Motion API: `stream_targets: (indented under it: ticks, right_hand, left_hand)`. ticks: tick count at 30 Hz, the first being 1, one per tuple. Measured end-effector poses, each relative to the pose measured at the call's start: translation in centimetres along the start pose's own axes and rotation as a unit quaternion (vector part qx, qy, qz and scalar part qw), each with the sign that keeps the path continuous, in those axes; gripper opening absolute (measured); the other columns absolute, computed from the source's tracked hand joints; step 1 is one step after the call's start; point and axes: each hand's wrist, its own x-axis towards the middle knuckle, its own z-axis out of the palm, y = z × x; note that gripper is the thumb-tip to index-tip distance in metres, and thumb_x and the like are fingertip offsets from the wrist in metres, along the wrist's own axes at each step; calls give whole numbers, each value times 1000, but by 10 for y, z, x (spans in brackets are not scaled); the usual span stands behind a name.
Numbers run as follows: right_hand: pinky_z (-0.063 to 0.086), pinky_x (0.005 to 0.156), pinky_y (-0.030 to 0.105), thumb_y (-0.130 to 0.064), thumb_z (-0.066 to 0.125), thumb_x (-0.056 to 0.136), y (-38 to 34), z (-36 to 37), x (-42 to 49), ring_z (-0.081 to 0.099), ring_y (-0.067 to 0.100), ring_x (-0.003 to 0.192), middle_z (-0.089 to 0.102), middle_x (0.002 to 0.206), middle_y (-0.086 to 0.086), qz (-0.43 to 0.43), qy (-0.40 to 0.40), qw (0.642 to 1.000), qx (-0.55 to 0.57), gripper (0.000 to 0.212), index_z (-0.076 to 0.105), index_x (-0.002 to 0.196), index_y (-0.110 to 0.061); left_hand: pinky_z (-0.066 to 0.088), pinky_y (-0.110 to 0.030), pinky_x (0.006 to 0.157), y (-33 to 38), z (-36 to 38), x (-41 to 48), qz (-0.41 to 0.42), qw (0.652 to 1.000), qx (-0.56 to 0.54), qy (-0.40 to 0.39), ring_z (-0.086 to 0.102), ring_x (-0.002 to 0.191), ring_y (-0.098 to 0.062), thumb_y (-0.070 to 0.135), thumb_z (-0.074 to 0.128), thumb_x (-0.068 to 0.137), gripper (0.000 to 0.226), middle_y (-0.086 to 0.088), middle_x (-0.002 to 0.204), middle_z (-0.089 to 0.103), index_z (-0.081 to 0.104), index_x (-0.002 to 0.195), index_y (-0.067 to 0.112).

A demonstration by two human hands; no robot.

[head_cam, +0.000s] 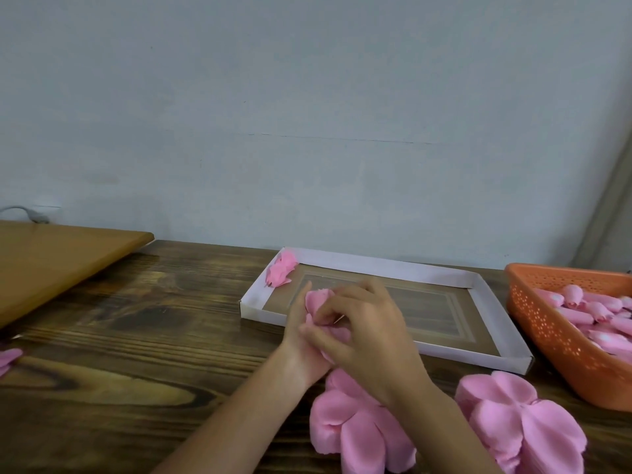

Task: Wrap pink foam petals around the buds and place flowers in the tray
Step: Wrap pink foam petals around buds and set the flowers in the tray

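Left hand (pixel 299 336) and right hand (pixel 371 340) gripped the half-wrapped flower (pixel 318 302) over the tray (pixel 376 265) near rim, likely to stop petals unrolling.

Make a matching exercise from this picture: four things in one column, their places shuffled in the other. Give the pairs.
Things
1. finished flower
2. orange basket
3. petal stacks
4. half-wrapped flower

Places
A. held between the left hand and right hand
B. right end of the table
C. far left corner of the tray
D. on the table, nearer than the tray

Pairs: 1-C, 2-B, 3-D, 4-A
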Motion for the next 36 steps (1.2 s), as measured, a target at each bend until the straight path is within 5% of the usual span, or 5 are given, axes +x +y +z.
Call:
stream_targets:
  ticks: [2,8,19,31,36]
  right_hand:
    - [40,81,24,-47,81,79,1,-5,0,45,10,95,70,91,-18,2,-31,999,7,19,77,86,-29]
    - [42,78,35,-36,78,82,1,-7,-1,46,15,91,70,80,-18,39,-32,999,-4,9,79,88,-30]
    - [45,66,10,-26,85,84,3,2,0,70,2,76,73,75,-21,143,61,971,182,11,75,83,-31]
    - [47,61,19,-25,84,83,9,-7,3,62,4,63,73,70,-12,203,109,939,256,11,78,80,-33]
    - [52,61,28,-26,85,82,4,-8,3,60,7,59,71,66,-6,192,123,938,261,11,77,78,-32]
  left_hand:
    - [55,-25,51,-2,0,6,39,998,-58,-4,64,45,-19,42,33,108,73,-7,51,58,64,51,7]
    - [51,-22,55,-2,10,4,46,997,7,69,60,52,-17,38,43,104,39,-3,59,57,64,85,11]
    - [54,-23,54,-1,12,-3,72,995,66,5,66,57,-15,44,60,96,43,1,64,59,64,60,22]
    - [61,-32,72,-6,16,-5,145,979,110,-92,77,90,-24,67,41,102,64,-9,87,77,78,80,19]
    - [52,-27,69,-11,20,-10,177,963,167,-114,69,75,-12,82,49,91,66,2,71,69,78,75,25]
